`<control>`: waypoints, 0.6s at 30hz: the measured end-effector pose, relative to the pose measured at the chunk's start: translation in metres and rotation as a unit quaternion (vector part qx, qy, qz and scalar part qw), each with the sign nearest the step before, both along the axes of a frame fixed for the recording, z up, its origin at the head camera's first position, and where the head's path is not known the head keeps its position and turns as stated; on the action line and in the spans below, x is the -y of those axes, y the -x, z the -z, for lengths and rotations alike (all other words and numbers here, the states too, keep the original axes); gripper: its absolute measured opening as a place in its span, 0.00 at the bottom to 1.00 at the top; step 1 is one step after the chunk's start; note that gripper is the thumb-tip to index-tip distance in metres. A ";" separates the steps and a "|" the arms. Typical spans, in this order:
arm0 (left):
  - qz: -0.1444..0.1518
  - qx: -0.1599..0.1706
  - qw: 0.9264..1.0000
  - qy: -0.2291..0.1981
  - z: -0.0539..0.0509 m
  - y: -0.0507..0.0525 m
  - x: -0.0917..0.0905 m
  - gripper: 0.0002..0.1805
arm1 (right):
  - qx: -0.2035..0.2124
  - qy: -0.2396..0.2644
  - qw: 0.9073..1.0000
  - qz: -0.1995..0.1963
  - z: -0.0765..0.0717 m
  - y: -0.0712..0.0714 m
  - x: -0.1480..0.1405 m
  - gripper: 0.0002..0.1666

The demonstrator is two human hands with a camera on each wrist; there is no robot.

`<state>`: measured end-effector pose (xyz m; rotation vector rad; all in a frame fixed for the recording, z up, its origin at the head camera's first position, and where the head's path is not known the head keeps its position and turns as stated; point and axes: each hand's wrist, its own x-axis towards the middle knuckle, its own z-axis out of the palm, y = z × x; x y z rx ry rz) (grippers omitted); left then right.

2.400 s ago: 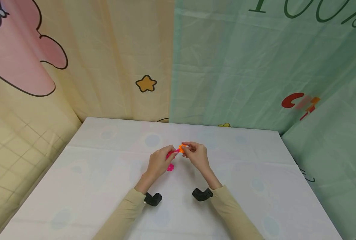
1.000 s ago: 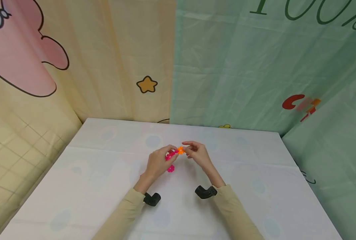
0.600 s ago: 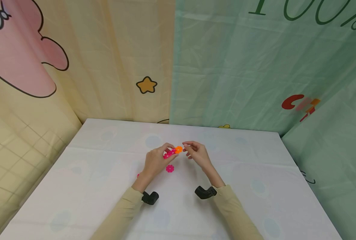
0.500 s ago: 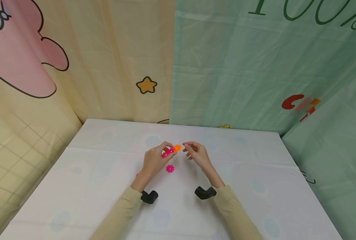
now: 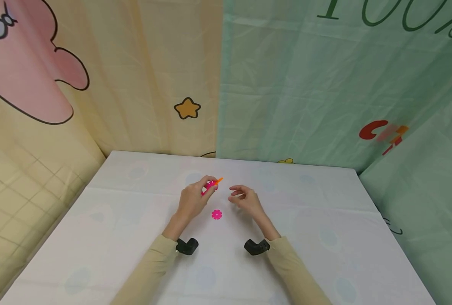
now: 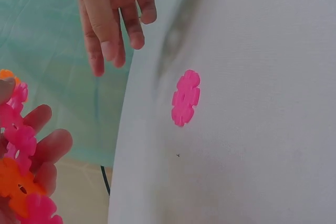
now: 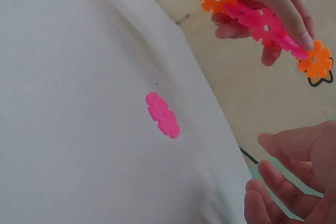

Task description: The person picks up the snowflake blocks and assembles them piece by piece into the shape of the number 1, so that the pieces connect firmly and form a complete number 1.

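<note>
My left hand (image 5: 191, 199) grips a chain of interlocked pink and orange snowflake discs (image 7: 265, 26), held above the table. An orange disc (image 7: 315, 59) forms the chain's end past the thumb, and in the right wrist view more of the chain trails out behind the palm. To the right, my right hand (image 5: 247, 201) hovers with loosely bent fingers and nothing between them, apart from the chain. One loose pink snowflake disc (image 5: 216, 214) lies flat on the table between and below the hands; both wrist views show it too.
The table (image 5: 134, 237) has a white cloth with faint pale spots. Behind it hang a beige curtain (image 5: 153, 76) and a green curtain (image 5: 287, 84), close to the far edge. A black wrist camera (image 5: 187, 246) sits on each wrist.
The right hand has let go of the orange disc at the chain's end. My left hand has drawn the chain left and away, turning the orange disc edge-on; the right hand lowered slightly.
</note>
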<state>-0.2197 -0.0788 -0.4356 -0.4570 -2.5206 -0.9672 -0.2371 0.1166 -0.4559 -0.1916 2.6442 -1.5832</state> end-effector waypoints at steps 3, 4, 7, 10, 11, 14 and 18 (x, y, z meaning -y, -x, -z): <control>-0.005 0.012 1.000 0.004 -0.001 0.000 0.002 0.13 | -0.002 -0.017 1.000 -0.011 0.003 0.000 0.003 0.20; -0.005 0.018 1.000 0.006 -0.001 0.000 0.002 0.13 | -0.003 -0.021 1.000 -0.015 0.003 -0.001 0.004 0.20; -0.005 0.042 0.999 0.001 -0.003 0.000 0.003 0.14 | -0.007 -0.037 0.999 -0.029 0.005 -0.002 0.007 0.20; -0.003 0.067 0.998 -0.009 -0.003 -0.001 0.004 0.14 | -0.007 -0.064 0.997 -0.048 0.008 -0.004 0.011 0.20; -0.002 0.074 0.997 -0.012 -0.003 -0.001 0.004 0.14 | -0.009 -0.073 0.996 -0.054 0.008 -0.005 0.012 0.20; 0.001 0.086 0.996 -0.014 -0.003 -0.001 0.005 0.14 | -0.008 -0.089 0.994 -0.066 0.011 -0.006 0.015 0.19; -0.003 0.085 0.996 -0.006 -0.003 -0.002 0.005 0.14 | -0.002 -0.107 0.992 -0.073 0.011 -0.008 0.020 0.19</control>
